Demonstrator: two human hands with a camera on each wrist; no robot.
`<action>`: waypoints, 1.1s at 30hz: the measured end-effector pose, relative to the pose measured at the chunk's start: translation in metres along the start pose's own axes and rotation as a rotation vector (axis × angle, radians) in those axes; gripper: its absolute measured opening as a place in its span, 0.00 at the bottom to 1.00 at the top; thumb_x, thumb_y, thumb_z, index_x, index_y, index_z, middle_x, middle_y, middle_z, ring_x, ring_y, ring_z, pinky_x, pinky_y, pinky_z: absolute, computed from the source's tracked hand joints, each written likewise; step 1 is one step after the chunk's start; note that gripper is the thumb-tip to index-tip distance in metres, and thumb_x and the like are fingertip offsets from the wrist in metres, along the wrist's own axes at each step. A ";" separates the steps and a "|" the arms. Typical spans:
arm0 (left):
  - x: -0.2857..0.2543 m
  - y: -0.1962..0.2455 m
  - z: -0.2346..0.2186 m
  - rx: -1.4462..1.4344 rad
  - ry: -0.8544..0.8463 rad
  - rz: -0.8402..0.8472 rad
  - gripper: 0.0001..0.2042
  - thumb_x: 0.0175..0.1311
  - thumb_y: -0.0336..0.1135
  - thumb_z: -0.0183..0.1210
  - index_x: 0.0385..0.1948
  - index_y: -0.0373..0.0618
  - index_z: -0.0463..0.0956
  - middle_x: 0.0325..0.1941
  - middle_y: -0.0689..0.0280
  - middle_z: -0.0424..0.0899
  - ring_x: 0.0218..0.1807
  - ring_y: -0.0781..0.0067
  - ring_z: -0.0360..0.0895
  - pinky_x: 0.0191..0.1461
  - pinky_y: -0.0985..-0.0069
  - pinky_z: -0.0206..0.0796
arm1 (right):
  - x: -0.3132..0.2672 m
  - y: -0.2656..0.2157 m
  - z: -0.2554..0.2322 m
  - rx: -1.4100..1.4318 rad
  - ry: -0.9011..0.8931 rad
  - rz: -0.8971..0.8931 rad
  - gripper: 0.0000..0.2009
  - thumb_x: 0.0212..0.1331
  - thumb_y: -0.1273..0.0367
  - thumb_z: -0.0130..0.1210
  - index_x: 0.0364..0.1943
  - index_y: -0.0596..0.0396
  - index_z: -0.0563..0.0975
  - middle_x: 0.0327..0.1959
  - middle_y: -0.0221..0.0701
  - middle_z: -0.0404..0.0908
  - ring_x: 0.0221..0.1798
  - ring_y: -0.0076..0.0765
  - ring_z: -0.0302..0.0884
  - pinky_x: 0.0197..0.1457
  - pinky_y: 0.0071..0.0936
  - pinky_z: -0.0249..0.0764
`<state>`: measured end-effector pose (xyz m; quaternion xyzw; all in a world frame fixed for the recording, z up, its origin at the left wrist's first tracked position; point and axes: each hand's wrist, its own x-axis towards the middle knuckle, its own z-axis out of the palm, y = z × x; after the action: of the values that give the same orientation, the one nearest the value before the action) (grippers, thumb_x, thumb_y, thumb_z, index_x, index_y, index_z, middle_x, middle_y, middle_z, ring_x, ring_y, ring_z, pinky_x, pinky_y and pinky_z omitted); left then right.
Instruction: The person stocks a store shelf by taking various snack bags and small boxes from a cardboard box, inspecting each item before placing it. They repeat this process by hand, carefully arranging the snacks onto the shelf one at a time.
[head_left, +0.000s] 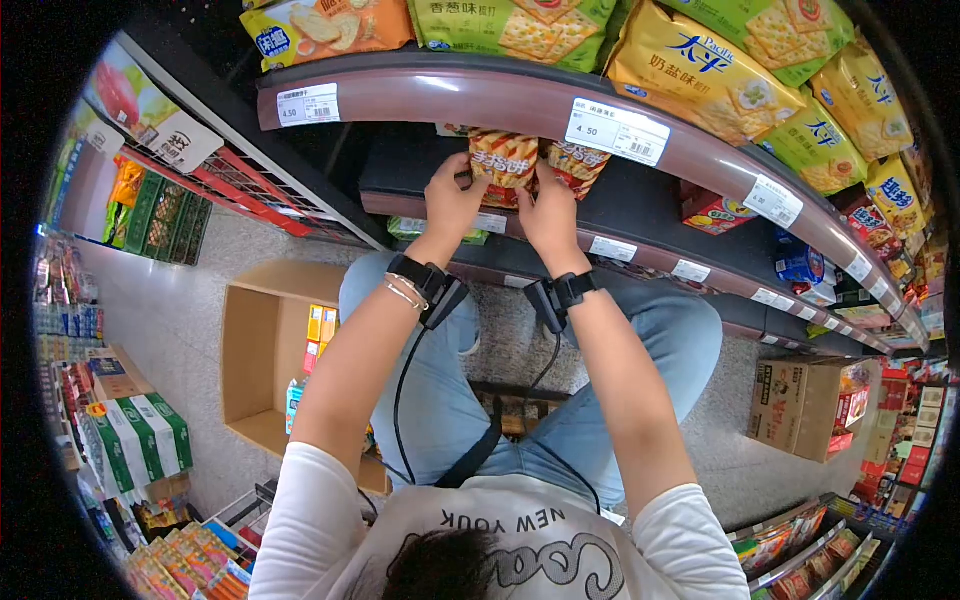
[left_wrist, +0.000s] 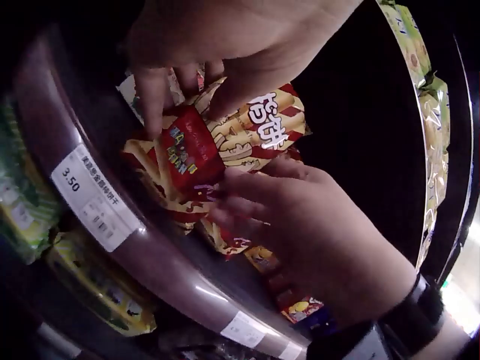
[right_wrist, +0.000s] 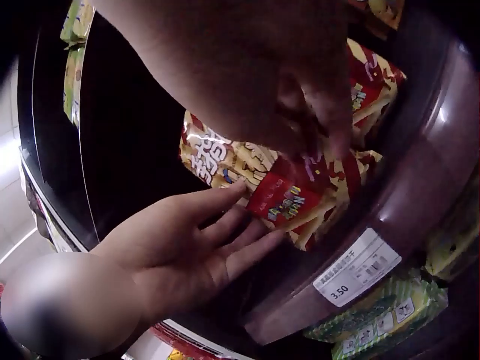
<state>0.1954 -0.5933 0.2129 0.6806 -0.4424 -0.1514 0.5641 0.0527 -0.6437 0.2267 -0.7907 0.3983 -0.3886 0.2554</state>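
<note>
A red-and-yellow snack bag [head_left: 503, 160] stands upright at the front of a dark shelf. At its left side is my left hand [head_left: 452, 200], thumb and fingers loosely bent and touching its edge; the left wrist view shows the same bag [left_wrist: 262, 124] below this hand [left_wrist: 240, 45]. My right hand [head_left: 549, 215] grips the bag's right side, thumb at the front; its other fingers are partly hidden between this bag and a similar bag [head_left: 582, 165] on the right. In the right wrist view, my left hand [right_wrist: 180, 247] has its fingertips on the bag's edge [right_wrist: 281, 195].
Above, a shelf edge with price tags [head_left: 618, 130] carries yellow and green cracker packs [head_left: 700, 70]. A red box [head_left: 715, 208] stands farther right on the shelf. On the floor are an open carton [head_left: 250, 350] at left and another carton [head_left: 790, 405] at right.
</note>
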 end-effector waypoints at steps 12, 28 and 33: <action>0.031 -0.015 0.021 0.048 0.011 0.062 0.22 0.46 0.26 0.61 0.48 0.36 0.71 0.45 0.53 0.79 0.48 0.60 0.78 0.52 0.71 0.68 | 0.005 0.007 0.031 0.027 -0.043 -0.109 0.39 0.50 0.78 0.52 0.65 0.69 0.42 0.63 0.67 0.46 0.65 0.66 0.53 0.62 0.41 0.62; 0.021 -0.006 0.016 -0.043 -0.123 -0.023 0.26 0.49 0.26 0.58 0.55 0.39 0.67 0.51 0.50 0.75 0.49 0.60 0.78 0.49 0.72 0.69 | -0.025 -0.007 0.016 0.024 -0.120 -0.010 0.29 0.50 0.74 0.53 0.58 0.67 0.60 0.61 0.62 0.54 0.64 0.63 0.55 0.64 0.39 0.59; 0.008 0.014 -0.011 0.069 -0.038 -0.068 0.20 0.49 0.28 0.58 0.48 0.42 0.73 0.45 0.52 0.80 0.45 0.62 0.80 0.48 0.71 0.71 | -0.030 -0.023 0.002 0.061 -0.200 0.081 0.16 0.51 0.72 0.55 0.46 0.60 0.73 0.45 0.45 0.78 0.46 0.46 0.78 0.46 0.33 0.74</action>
<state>0.2012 -0.5917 0.2316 0.7113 -0.4344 -0.1680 0.5264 0.0531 -0.6057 0.2297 -0.8007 0.3902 -0.3090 0.3335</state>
